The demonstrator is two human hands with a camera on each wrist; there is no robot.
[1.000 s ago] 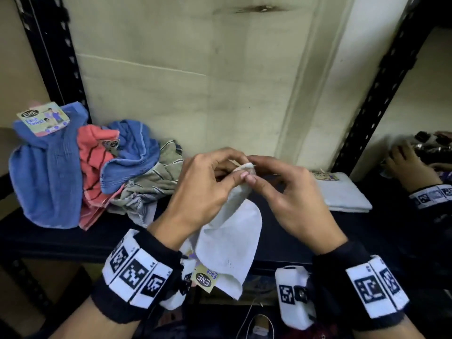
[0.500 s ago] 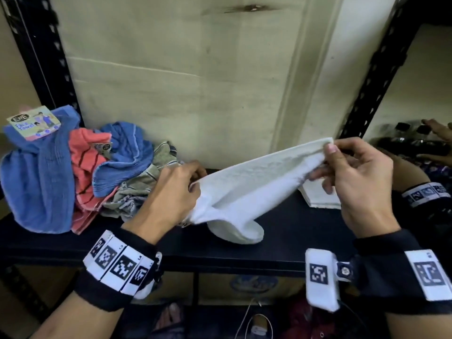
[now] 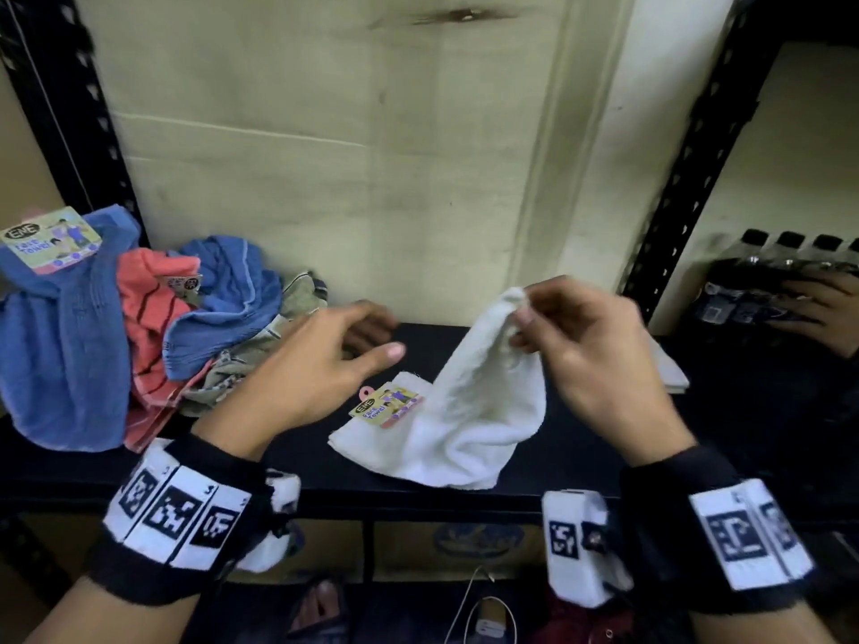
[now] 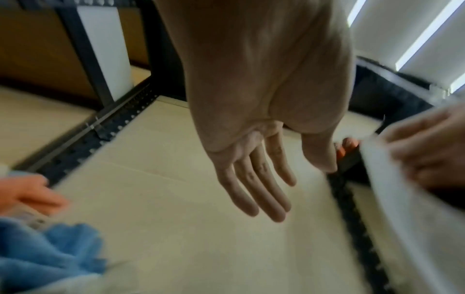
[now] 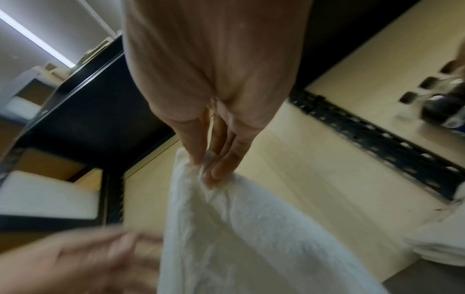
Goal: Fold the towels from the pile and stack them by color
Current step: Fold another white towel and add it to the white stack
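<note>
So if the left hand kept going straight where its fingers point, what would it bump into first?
Probably the beige back wall. The left hand is open, fingers aimed past the white towel, with nothing between in the wrist view, though depth is unclear.

Two bare forearms reach forward, each wearing a black wristband with white square-patterned markers. The left hand [image 3: 320, 360] hovers palm down, fingers [image 4: 254, 191] straight and relaxed, thumb out to the side, holding nothing. The right hand [image 3: 590, 346] is raised a little higher, thumb and fingertips [image 5: 214, 169] pinched together around a bunched corner of white towel [image 3: 469, 420].
</note>
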